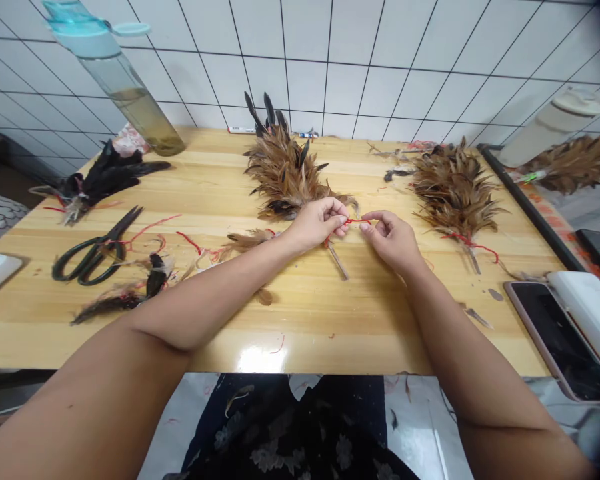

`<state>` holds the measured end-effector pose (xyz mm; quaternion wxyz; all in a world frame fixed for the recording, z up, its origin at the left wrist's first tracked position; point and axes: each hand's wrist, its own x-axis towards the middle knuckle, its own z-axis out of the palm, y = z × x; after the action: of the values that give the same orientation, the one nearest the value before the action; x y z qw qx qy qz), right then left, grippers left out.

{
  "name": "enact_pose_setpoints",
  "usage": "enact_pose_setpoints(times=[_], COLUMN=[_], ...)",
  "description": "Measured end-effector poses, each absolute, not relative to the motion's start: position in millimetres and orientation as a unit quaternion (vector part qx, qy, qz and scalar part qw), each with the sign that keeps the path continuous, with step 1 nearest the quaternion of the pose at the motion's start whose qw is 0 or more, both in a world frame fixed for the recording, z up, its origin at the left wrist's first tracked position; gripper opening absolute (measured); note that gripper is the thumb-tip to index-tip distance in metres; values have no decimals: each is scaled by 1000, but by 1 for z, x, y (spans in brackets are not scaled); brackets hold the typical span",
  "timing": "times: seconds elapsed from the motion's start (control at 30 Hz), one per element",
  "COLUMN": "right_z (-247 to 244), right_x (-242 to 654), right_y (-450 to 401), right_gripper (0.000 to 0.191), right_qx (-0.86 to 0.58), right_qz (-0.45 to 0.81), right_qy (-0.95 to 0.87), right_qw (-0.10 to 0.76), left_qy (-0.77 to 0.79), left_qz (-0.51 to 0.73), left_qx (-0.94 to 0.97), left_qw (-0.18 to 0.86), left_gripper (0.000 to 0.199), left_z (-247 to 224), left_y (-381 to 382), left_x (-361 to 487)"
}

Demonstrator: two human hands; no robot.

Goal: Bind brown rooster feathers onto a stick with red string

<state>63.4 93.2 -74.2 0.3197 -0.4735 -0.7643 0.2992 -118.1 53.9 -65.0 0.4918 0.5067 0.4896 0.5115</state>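
Between my two hands runs a short length of red string (359,221). My left hand (321,225) pinches one side of it, and my right hand (387,239) has the other side between thumb and index finger. Brown feathers in a bundle (290,173), with a few long dark ones at the far end, lie just beyond my left hand. A thin quill stem (339,262) pokes out below that hand, with red string near its top. Part of the bundle's near end is hidden by my left hand.
Black-handled scissors (93,257), black feathers (103,177) and string scraps are on the left. A water bottle (140,107) stands behind them. A second brown feather bundle (457,190) lies right, with a phone (563,340) at the table's right edge.
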Motion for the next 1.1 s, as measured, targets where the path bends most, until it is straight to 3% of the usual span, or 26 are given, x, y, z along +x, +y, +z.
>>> enact_pose_setpoints(times=[0.23,0.83,1.1], right_z=[-72,-79,-79], right_x=[61,50,51], right_y=[92,84,86], right_gripper=[43,33,23], right_qx=[-414,-398,-411], right_qz=[440,532,469], right_qy=[-712,-655,-705], right_qw=[358,360,339], left_qy=[477,472,486], left_qz=[507,454,456], left_qx=[548,620,693], left_qw=[464,433,273], left_gripper=[8,12,5], left_z=[-67,-64,-69], left_y=[55,54,51], left_x=[-118,-117,-115])
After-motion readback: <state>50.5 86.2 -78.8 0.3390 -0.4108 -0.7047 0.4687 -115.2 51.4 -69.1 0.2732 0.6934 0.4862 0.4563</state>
